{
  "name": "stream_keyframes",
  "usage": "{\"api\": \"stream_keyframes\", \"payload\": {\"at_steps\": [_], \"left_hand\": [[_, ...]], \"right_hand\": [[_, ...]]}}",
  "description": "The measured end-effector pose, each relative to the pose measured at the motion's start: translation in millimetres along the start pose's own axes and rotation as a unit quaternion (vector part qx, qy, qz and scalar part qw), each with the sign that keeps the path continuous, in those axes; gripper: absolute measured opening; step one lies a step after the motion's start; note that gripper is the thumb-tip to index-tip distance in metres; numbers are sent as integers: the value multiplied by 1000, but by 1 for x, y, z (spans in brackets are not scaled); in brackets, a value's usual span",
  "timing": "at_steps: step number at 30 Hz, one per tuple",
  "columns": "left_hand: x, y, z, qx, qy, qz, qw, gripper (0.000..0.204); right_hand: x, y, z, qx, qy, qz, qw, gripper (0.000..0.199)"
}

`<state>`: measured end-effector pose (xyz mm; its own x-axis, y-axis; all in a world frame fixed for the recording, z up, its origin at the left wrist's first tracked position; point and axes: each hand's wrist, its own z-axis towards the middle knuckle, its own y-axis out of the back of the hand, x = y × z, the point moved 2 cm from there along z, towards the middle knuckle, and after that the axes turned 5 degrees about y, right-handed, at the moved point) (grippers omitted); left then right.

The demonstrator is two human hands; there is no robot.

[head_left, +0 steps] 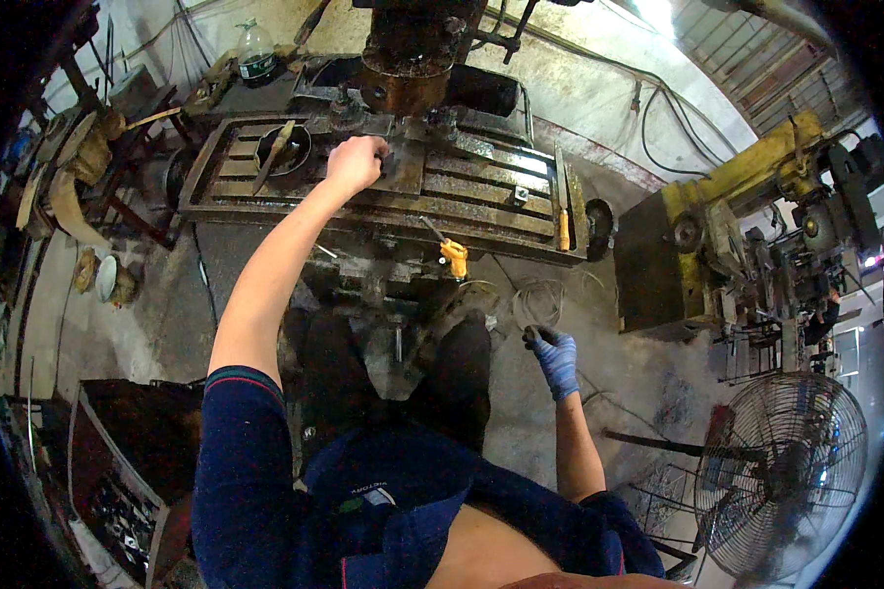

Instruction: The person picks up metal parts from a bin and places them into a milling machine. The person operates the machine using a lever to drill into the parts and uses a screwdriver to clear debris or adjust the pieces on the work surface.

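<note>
My bare left hand [355,165] reaches over the slotted machine table [309,208], its fingers curled in against a dark, oily metal fixture below the machine's column. What those fingers grip is hidden. My right hand [557,364], in a blue glove with dark fingertips, hangs low to the right, in front of the table. Its fingers are closed together around something small and dark that I cannot make out. Left of my left hand, a round dark pan [284,149] with a brush-like tool across it rests on the table. A yellow-handled tool [453,257] sits at the table's front edge.
A file with a yellow handle [564,228] and a small metal block [521,195] lie on the table's right part. A large caged fan [782,476] stands at lower right. Behind it is a yellow-green machine [663,260]. Coiled cable [540,299] lies on the floor.
</note>
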<state>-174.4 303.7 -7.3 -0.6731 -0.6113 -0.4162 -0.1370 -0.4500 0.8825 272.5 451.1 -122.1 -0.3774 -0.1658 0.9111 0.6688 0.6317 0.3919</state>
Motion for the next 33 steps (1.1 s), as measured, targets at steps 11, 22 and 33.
{"api": "stream_keyframes", "payload": {"at_steps": [11, 22, 33], "left_hand": [[-9, -21, 22, -73, -39, 25, 996, 20], [-11, -21, 25, -92, 73, 33, 993, 26], [-5, -24, 35, -97, 99, -6, 990, 31]], "right_hand": [[104, 37, -1, -52, 162, -108, 979, 22], [340, 122, 32, -254, 423, -298, 818, 26], [501, 122, 35, -118, 640, 161, 742, 33]]}}
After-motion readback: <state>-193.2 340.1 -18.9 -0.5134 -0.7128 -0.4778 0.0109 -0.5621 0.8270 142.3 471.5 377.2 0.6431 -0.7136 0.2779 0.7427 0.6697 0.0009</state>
